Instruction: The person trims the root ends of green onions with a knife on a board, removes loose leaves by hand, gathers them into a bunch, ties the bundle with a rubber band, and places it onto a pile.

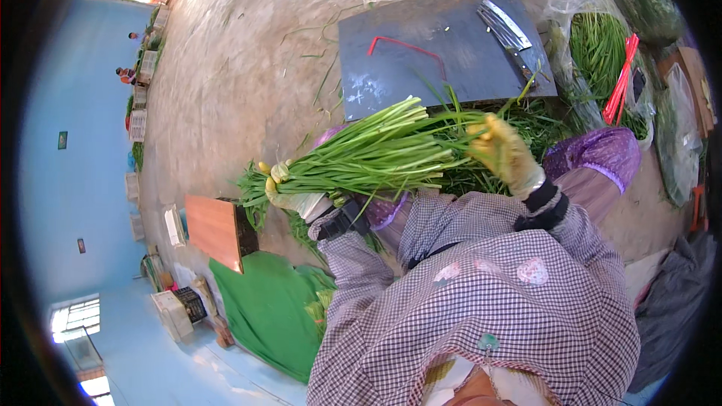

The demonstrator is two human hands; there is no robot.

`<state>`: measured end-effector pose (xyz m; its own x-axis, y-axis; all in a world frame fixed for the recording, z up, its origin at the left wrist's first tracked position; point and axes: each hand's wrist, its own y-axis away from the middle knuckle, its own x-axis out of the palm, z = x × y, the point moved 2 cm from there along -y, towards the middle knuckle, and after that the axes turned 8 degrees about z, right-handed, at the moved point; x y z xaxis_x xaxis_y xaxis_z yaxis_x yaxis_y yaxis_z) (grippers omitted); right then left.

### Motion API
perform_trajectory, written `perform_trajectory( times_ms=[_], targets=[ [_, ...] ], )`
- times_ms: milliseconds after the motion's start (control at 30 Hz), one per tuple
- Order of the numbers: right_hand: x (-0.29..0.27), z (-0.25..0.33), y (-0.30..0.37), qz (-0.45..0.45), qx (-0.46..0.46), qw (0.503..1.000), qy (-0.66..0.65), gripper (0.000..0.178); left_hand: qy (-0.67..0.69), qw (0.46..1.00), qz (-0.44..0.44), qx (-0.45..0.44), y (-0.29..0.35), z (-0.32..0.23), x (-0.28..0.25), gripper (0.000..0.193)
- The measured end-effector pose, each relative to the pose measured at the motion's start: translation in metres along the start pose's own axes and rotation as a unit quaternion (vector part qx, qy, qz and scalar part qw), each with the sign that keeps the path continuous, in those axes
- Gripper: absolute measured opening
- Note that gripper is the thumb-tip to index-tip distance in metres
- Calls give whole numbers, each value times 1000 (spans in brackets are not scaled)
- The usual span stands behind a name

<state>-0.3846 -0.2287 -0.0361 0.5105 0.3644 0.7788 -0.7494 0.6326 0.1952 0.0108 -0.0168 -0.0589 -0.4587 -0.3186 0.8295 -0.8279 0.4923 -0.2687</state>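
Observation:
A thick bunch of chives (376,154), long green stalks with paler ends to the right, lies across my lap. My left hand (280,184), in a yellowish glove, is closed around its leafy end at the left. By the pale ends is my right hand (502,152), in a yellow glove and slightly blurred. Its fingers are curled in, and a few thin green strands meet the fingertips. What it grips is hidden. Loose greens (526,122) lie beneath and behind my right hand.
Ahead stands a dark board (421,53) bearing a knife (505,30) and a red strip (406,46). At right are bagged greens (598,49) and red strips (621,83). A brown panel (213,231) and green cloth (259,316) lie left. Two people sit far off beside crates.

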Motion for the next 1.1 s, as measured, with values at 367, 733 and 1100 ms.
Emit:
perform_trajectory(
  times_ms=[367, 733, 1100],
  targets=[
    [6, -37, -23, 227, 76, 914, 326, 55, 22, 997, 68, 40, 1, 18, 41, 42],
    [20, -53, -25, 160, 96, 982, -41, 28, 8, 1000, 21, 14, 2, 1, 11, 22],
    [54, -27, -24, 87, -244, 697, 669, 48, -25, 997, -26, 68, 11, 14, 49, 30]
  ],
)
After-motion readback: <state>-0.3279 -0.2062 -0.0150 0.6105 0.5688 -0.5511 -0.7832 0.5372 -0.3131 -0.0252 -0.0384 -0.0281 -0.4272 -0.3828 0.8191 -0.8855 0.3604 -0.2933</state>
